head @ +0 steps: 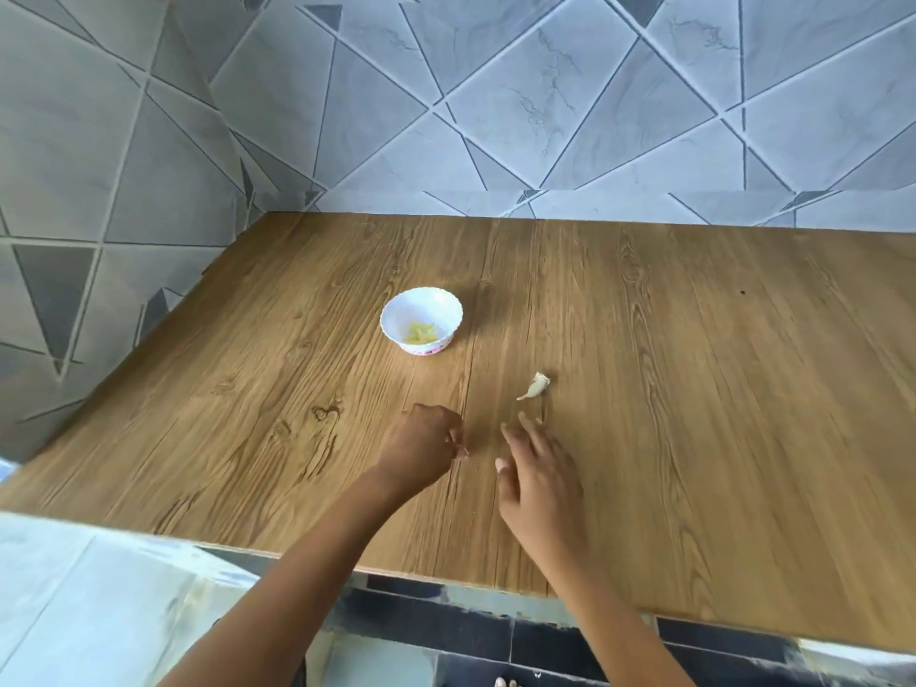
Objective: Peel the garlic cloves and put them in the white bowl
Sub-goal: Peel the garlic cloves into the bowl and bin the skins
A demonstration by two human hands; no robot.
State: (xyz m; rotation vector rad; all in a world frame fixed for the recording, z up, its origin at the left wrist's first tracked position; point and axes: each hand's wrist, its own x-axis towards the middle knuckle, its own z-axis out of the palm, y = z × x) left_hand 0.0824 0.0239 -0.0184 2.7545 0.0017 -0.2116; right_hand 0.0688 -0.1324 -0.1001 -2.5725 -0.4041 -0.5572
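Neither grip has hold of anything that shows. The right hand is spread, fingers straight and pointing at the pale unpeeled garlic clove, which lies on the brown wood-grain counter just beyond the fingertips, not touching them. The left hand hovers beside it with fingers loosely curled. Farther back and to the left stands the small white scalloped bowl, with yellowish peeled cloves in its bottom. Picking up this clove seems the step in hand. It would go best pinched across the plump body rather than the papery tail, which may tear off; the left thumbnail could then start the skin.
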